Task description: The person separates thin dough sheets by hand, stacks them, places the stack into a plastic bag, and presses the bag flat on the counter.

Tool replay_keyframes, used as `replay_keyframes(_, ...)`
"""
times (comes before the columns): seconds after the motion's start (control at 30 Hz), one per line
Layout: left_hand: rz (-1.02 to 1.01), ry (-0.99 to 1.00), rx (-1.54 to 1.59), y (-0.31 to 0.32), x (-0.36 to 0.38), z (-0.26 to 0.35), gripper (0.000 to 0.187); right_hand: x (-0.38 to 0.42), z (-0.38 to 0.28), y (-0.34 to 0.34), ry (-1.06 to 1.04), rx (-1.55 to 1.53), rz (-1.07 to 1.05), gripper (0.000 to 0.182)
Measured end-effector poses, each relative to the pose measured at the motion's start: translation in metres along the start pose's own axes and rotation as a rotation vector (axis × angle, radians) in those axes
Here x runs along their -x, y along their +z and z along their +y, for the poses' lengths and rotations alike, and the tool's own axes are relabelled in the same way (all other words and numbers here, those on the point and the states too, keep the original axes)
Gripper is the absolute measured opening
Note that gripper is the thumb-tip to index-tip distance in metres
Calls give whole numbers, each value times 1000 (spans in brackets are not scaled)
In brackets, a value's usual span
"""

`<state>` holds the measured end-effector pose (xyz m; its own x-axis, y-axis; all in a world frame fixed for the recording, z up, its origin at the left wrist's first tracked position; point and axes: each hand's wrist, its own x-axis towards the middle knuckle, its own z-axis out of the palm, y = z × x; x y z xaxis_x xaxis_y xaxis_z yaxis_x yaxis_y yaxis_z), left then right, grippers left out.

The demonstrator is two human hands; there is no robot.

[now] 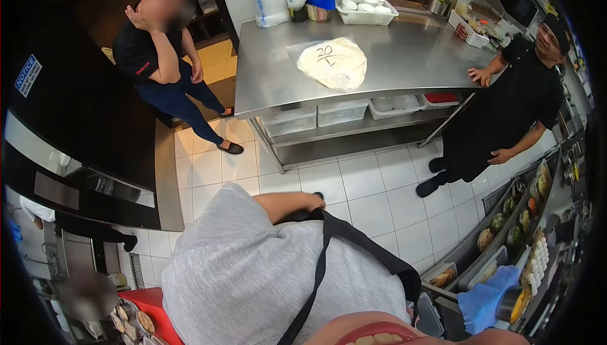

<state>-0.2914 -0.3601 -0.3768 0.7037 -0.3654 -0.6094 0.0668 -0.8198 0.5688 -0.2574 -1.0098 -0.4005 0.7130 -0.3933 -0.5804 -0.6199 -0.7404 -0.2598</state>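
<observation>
My left forearm comes out of a grey T-shirt sleeve (221, 218) and bends across the front of my waist. My left hand (311, 202) rests at the upper edge of a black apron (360, 231), close to its strap. Its fingers are too small and partly hidden, so I cannot make out whether they grip the cloth. My right hand is out of sight. Beyond, on the steel worktable (265, 60), lies a clear plastic bag of pale dough-like stuff (338, 63) marked "20/1", apart from my hand.
One person in black (152, 48) stands left of the worktable; another (499, 104) rests a hand on its right end. Plastic tubs (288, 120) fill the shelf below. A white basket of small cups (367, 13) stands behind. Food trays (506, 218) and eggs (536, 263) line the right.
</observation>
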Motion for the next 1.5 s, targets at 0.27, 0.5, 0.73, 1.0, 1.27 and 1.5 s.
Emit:
replay_keyframes(0.27, 304, -418, -15, -29, 47, -52, 39, -11, -20, 0, -137, -67, -24, 28)
replay_keyframes(0.5, 55, -408, -45, 28, 53, -42, 41, -5, -125, 107, -493, -93, -333, 26)
replay_keyframes(0.73, 156, -342, 62, 23, 58, -13, 40, 35, -230, 182, -884, -79, -623, 27)
replay_keyframes(1.0, 192, -392, 143, 53, 62, -32, 41, 35, -248, 174, -775, 26, -649, 27)
replay_keyframes(1.27, 57, -398, 137, 56, 64, -79, 43, 16, -247, 156, -613, 31, -565, 27)
replay_keyframes(1.5, 252, -145, 181, -27, 21, -131, 43, 25, -263, 139, -503, -76, -453, 28)
